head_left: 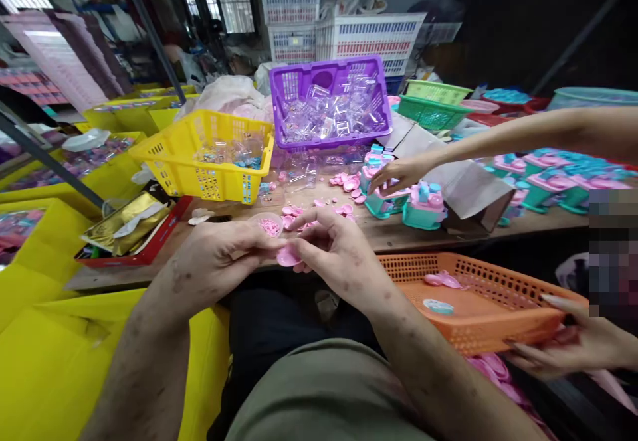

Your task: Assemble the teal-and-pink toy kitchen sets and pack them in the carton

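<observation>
In front of my body, my left hand (pixel 232 248) and my right hand (pixel 341 255) meet with fingertips pinched together. Between them is a small rounded pink plastic piece (pixel 288 256); my right thumb and fingers grip its edge, and my left fingertips close at its upper left side. Whether a smaller part sits in the left pinch is hidden. Just behind my fingers stands a little clear tub (pixel 269 226) of tiny pink bits. Pink oval plastic pieces (pixel 345 180) lie scattered on the wooden table (pixel 319 195) beyond.
A yellow basket (pixel 189 155) and a purple basket (pixel 329 141) of clear plastic parts stand behind. At right, a co-worker's hand (pixel 406 170) touches teal-and-pink toy pieces (pixel 423 212); another hand (pixel 583 335) holds an orange basket (pixel 478 325). A red box (pixel 144 252) lies left.
</observation>
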A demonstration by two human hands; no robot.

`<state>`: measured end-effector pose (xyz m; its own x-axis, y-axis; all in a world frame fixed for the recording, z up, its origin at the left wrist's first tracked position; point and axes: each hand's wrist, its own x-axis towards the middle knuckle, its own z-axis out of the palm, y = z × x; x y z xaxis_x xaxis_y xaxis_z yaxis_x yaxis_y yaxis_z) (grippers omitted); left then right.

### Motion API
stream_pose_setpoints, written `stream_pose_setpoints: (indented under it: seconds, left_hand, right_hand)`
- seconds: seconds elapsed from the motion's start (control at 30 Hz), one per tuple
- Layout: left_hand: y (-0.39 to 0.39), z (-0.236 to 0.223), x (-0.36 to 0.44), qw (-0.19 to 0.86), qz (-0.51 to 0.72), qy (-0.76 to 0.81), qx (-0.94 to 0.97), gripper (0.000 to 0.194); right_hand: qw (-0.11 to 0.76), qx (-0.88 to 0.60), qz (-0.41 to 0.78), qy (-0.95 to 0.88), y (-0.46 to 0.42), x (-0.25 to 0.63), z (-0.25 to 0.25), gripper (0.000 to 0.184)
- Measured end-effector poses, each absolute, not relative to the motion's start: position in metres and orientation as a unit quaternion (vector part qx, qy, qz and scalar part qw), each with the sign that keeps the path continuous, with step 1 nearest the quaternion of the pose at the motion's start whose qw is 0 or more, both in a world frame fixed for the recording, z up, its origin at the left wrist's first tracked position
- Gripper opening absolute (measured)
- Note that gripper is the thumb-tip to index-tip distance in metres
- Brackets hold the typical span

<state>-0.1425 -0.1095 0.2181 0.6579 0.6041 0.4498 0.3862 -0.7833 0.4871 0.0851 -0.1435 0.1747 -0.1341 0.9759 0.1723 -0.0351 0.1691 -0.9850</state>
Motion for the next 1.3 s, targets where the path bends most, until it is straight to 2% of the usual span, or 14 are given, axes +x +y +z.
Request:
stream_pose_setpoints:
  seconds: [0.1, 0.27, 0.4, 0.5, 0.6, 0.83, 0.93, 1.0, 1.13, 1.3]
  left_hand:
    - [-0.116, 0.214, -0.139, 0.224, 0.331, 0.267, 0.877, 0.021]
    - [-0.127, 0.196, -0.123, 0.303, 0.442, 0.278, 0.798, 0.009]
    - [-0.133, 0.184, -0.107, 0.35, 0.495, 0.282, 0.743, 0.014]
    - [-0.137, 0.18, -0.094, 0.379, 0.473, 0.291, 0.74, 0.016]
    - [-0.142, 0.179, -0.083, 0.426, 0.442, 0.275, 0.74, 0.014]
    - [-0.14, 0.182, -0.081, 0.477, 0.366, 0.266, 0.753, 0.008]
    - [-0.135, 0.181, -0.085, 0.524, 0.287, 0.255, 0.76, 0.008]
    - [-0.132, 0.178, -0.088, 0.519, 0.243, 0.232, 0.786, 0.011]
    - [-0.125, 0.16, -0.102, 0.421, 0.247, 0.266, 0.831, 0.034]
    - [-0.108, 0.136, -0.132, 0.317, 0.262, 0.402, 0.818, 0.033]
  right_hand:
    - [0.518, -0.413, 0.486, -0.57, -0.155, 0.086, 0.18, 0.03]
    - [0.533, -0.418, 0.446, -0.585, -0.173, 0.096, 0.188, 0.011]
    - [0.504, -0.392, 0.382, -0.668, -0.195, 0.115, 0.194, 0.023]
    - [0.463, -0.401, 0.26, -0.747, -0.209, 0.135, 0.194, 0.009]
    - [0.447, -0.419, 0.199, -0.765, -0.216, 0.151, 0.187, 0.012]
    - [0.444, -0.415, 0.197, -0.769, -0.22, 0.16, 0.172, 0.011]
    - [0.401, -0.4, 0.219, -0.795, -0.218, 0.166, 0.176, 0.012]
    - [0.348, -0.41, 0.224, -0.813, -0.214, 0.174, 0.179, 0.013]
    - [0.252, -0.504, 0.189, -0.804, -0.203, 0.195, 0.164, 0.015]
    - [0.179, -0.563, 0.131, -0.796, -0.203, 0.214, 0.13, 0.02]
